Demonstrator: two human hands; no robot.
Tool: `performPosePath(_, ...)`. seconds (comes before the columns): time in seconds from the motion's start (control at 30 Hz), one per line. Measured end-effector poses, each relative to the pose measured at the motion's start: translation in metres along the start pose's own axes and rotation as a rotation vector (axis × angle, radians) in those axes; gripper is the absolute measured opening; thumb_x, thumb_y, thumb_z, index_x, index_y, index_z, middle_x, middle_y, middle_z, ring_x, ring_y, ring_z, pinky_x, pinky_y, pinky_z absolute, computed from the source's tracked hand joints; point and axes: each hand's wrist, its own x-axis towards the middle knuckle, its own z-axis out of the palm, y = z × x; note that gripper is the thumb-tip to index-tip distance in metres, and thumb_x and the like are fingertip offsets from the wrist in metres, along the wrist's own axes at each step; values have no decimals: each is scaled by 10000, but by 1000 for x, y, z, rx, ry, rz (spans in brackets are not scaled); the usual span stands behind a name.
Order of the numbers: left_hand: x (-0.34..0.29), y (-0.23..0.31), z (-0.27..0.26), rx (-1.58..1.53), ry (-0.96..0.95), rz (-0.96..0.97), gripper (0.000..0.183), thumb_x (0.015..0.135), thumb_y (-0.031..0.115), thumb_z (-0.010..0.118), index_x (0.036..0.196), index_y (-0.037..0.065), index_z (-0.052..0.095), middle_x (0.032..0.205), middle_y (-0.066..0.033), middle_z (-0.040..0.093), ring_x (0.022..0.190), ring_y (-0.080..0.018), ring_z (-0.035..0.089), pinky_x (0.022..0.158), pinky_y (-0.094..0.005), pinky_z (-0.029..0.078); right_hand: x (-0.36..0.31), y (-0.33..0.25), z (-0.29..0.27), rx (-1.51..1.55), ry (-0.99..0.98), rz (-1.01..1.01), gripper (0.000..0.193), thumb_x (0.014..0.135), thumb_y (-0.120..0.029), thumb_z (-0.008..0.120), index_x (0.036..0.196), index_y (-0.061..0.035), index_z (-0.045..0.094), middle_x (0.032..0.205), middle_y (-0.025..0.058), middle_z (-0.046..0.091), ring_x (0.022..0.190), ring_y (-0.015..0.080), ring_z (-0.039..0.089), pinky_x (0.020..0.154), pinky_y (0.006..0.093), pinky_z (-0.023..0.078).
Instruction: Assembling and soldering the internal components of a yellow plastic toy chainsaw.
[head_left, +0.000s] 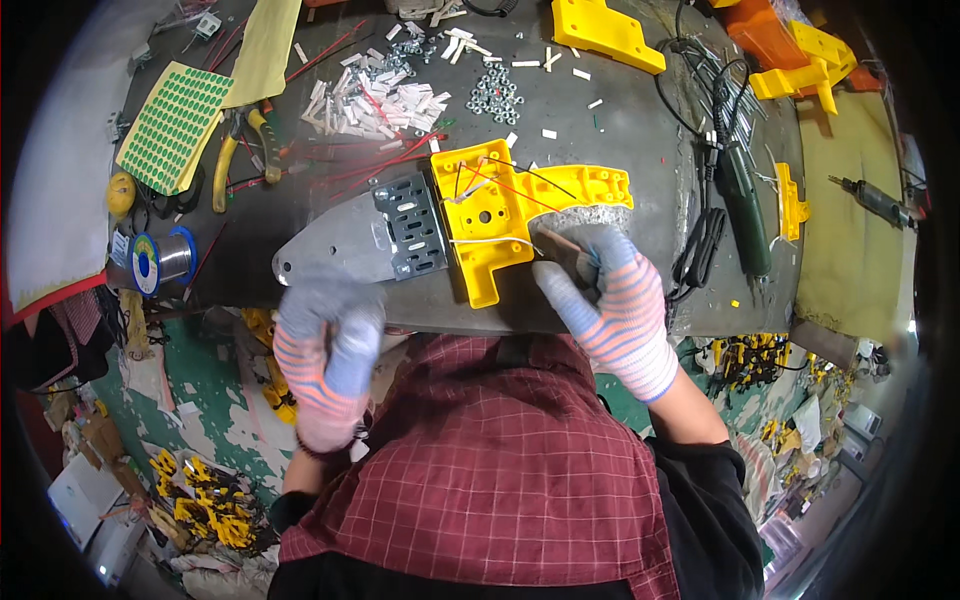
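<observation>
A yellow plastic housing half [480, 215] with a handle lies on the dark workbench, its inner side up. Red, black and white wires run across it. Against its left side lies a grey slotted metal plate [345, 240] with a tapered end. My left hand [330, 350], in a striped knit glove, is at the plate's near edge; motion blurs its fingers. Just below the handle is my right hand [615, 310], gloved too, with its fingers bent around a small brownish piece [565, 250] that I cannot make out clearly.
White sleeve pieces [380, 105] and metal nuts [494, 93] are heaped behind the housing. Pliers [262, 145], a green sticker sheet [175, 125] and a solder spool [165, 260] sit left. A green corded power tool [745, 210] lies right.
</observation>
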Motion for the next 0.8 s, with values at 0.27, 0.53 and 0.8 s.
performPosePath(0.27, 14, 7, 9, 407, -265, 348, 308, 756, 35, 705, 1055, 89, 653, 1082, -109, 674, 872, -294, 645, 763, -378, 513, 5, 5, 24, -115, 177, -190, 157, 779, -112, 710, 926, -89, 659, 765, 126, 620, 676, 330, 622, 596, 417, 497)
performPosePath(0.53, 44, -20, 54, 496, -283, 496, 181, 807, 102, 707, 980, 66, 664, 916, -91, 673, 859, -317, 628, 778, -406, 489, 0, -21, 17, 194, 364, -76, 122, 791, -44, 714, 890, -41, 642, 731, 126, 619, 615, 287, 616, 566, 348, 475)
performPosePath(0.8, 45, -27, 59, 359, -140, 430, 193, 910, 20, 559, 1100, 33, 588, 1167, -143, 671, 930, -288, 644, 868, -377, 495, 24, -12, -1, -462, 193, -246, 305, 734, -165, 764, 1026, -110, 696, 713, 100, 580, 621, 315, 595, 553, 419, 476)
